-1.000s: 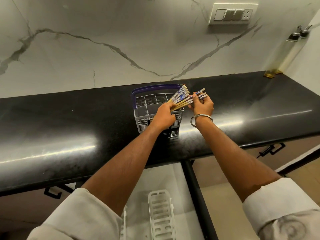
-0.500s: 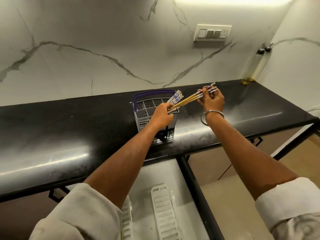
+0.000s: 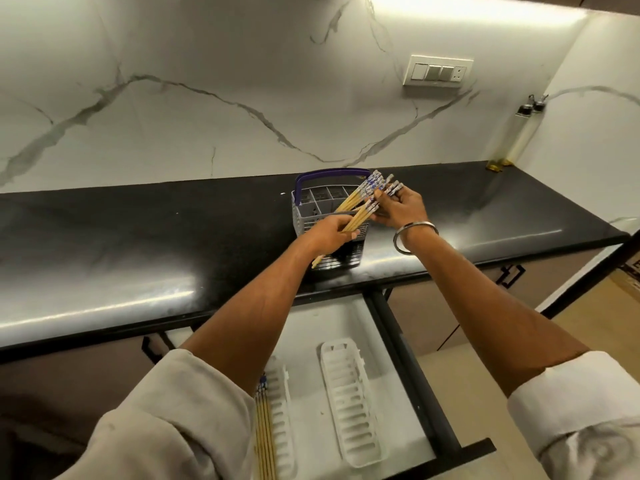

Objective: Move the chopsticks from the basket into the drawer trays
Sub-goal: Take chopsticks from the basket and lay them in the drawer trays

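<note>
We see the chopsticks [image 3: 360,207] bundled above the basket [image 3: 313,216], left hand [image 3: 332,232] gripping their shafts, right hand [image 3: 398,207] pinching the patterned ends; perhaps eight, two trays [image 3: 349,403] below.

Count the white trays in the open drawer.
2. One tray lies bare, right of centre in the drawer; the other tray lies to its left, with chopsticks beside it, partly hidden by the sleeve.

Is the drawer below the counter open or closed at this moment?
Open. The drawer is pulled out under the counter, so its two white trays show, and some chopsticks already lie by the left tray.
</note>
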